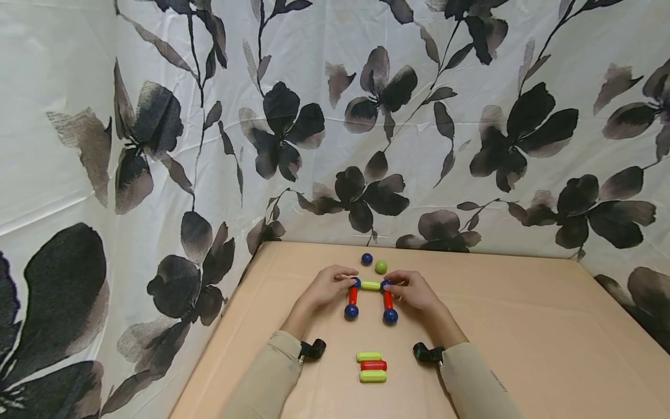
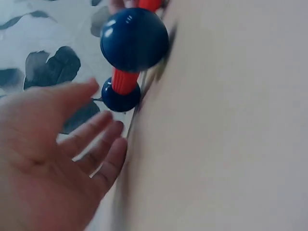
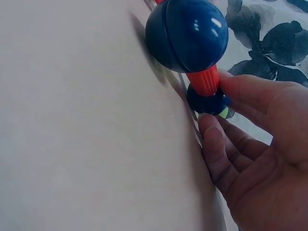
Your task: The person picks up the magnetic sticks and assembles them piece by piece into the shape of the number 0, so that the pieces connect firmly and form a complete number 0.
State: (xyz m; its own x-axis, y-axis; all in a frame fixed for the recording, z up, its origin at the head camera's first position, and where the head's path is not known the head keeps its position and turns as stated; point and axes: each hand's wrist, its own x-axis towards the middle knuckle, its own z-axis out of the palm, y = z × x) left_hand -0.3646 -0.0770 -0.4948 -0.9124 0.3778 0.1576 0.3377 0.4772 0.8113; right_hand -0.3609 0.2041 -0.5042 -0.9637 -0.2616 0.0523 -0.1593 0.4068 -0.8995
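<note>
A three-sided frame of toy rods and balls lies on the table. Its yellow-green rod (image 1: 370,286) joins two far blue balls. From these a left red rod (image 1: 353,295) and a right red rod (image 1: 388,300) run toward me, ending in a near-left blue ball (image 1: 351,312) and a near-right blue ball (image 1: 390,316). My left hand (image 1: 331,285) is beside the far-left blue ball (image 2: 120,98), thumb and fingers spread apart around its side. My right hand (image 1: 414,289) pinches the far-right blue ball (image 3: 204,102) between thumb and fingers.
Behind the frame sit a loose blue ball (image 1: 367,259) and a green ball (image 1: 381,267). Nearer me, between the forearms, a red rod (image 1: 373,365) lies between two yellow-green rods (image 1: 373,376). A floral cloth (image 1: 335,145) hangs behind the table (image 1: 523,337).
</note>
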